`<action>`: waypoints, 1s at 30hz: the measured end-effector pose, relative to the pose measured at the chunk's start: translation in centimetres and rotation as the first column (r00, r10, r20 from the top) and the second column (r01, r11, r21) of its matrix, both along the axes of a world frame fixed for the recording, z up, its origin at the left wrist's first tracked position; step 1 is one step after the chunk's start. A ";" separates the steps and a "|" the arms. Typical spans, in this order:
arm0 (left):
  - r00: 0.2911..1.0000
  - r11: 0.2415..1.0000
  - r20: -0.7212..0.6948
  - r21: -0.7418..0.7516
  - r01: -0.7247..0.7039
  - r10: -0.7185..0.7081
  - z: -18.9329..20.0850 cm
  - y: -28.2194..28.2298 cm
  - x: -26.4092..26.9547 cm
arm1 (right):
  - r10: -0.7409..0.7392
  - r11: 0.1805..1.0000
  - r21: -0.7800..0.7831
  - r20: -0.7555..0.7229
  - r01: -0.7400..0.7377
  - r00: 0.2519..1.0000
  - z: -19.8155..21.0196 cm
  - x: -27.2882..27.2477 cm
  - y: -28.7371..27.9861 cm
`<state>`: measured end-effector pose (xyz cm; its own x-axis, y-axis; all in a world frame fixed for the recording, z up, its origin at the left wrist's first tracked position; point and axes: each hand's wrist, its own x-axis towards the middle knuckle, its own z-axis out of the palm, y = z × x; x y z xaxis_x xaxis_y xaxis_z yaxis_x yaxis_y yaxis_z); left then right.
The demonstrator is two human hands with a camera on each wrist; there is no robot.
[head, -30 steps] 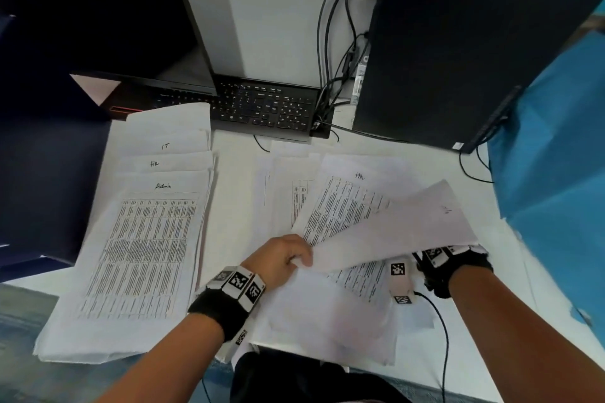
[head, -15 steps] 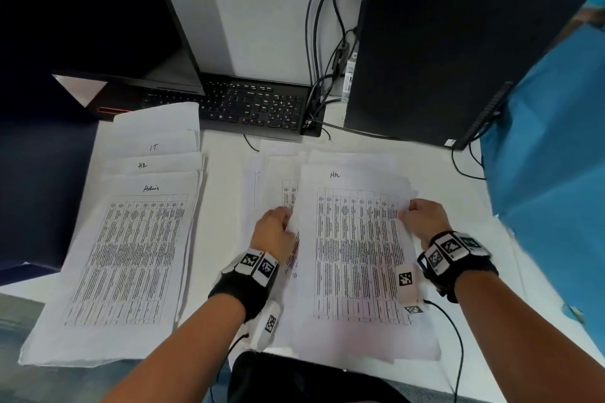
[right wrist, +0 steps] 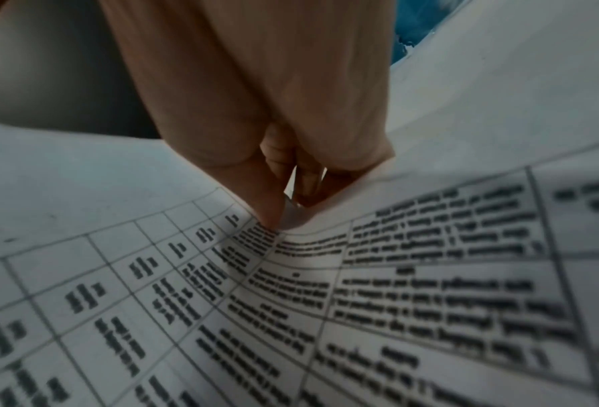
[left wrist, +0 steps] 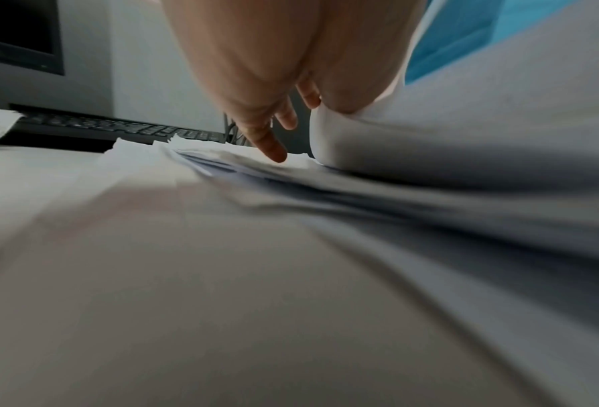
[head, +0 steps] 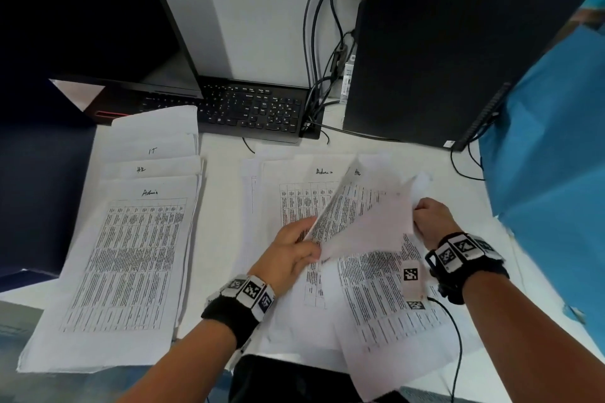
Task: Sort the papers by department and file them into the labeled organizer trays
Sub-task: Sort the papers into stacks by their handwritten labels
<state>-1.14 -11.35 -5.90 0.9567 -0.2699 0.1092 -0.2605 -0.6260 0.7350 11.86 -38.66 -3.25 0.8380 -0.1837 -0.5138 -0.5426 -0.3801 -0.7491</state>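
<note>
In the head view, both hands hold a printed sheet marked HR tilted up over the loose pile in the middle of the desk. My left hand grips its left edge, and my right hand pinches its right edge. Under it shows a sheet marked Admin. The right wrist view shows my right hand pinching the curved sheet. In the left wrist view my left hand holds the sheet just above the pile. At left lie fanned stacks marked IT, HR and Admin.
A black keyboard and a monitor stand behind the stacks. A computer tower with cables is at the back right. Blue cloth covers the right side. A thin wire hangs from my right wrist.
The HR sheet lay flat on the pile half a second ago; both hands have now lifted and tilted it, uncovering the Admin sheet beneath.
</note>
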 end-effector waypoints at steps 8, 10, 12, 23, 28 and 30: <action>0.993 0.995 -0.098 -0.075 -0.068 0.061 1.3 -0.5 0.7 | -0.072 0.984 0.158 -0.059 0.080 0.996 -1.0 0.7 -0.6; 0.979 0.982 -0.166 -0.126 -0.143 0.121 2.0 -1.0 0.8 | -0.052 0.986 0.155 -0.069 0.062 0.996 -0.9 0.7 -0.5; 0.980 0.975 -0.143 -0.154 -0.157 0.136 2.1 -1.2 0.7 | -0.034 0.987 0.158 -0.051 0.042 0.998 -1.8 0.9 -1.1; 0.854 0.862 -0.373 -0.213 -0.461 0.364 1.0 -0.3 1.0 | -0.035 0.943 0.330 -0.013 0.037 0.999 0.1 -0.5 0.1; 0.799 0.780 -0.426 -0.275 -0.562 0.425 0.4 0.4 2.0 | 0.072 0.941 0.327 0.074 -0.092 0.995 0.4 -1.6 0.0; 0.805 0.773 -0.425 -0.301 -0.558 0.415 0.4 0.2 2.4 | 0.071 0.924 0.370 0.093 -0.101 0.993 1.0 -1.9 0.1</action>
<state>1.24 -11.12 -5.46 0.9425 0.2405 -0.2322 0.2895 -0.2397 0.9267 9.92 -38.51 -2.27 0.8813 0.0835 -0.4652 -0.4561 -0.1078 -0.8834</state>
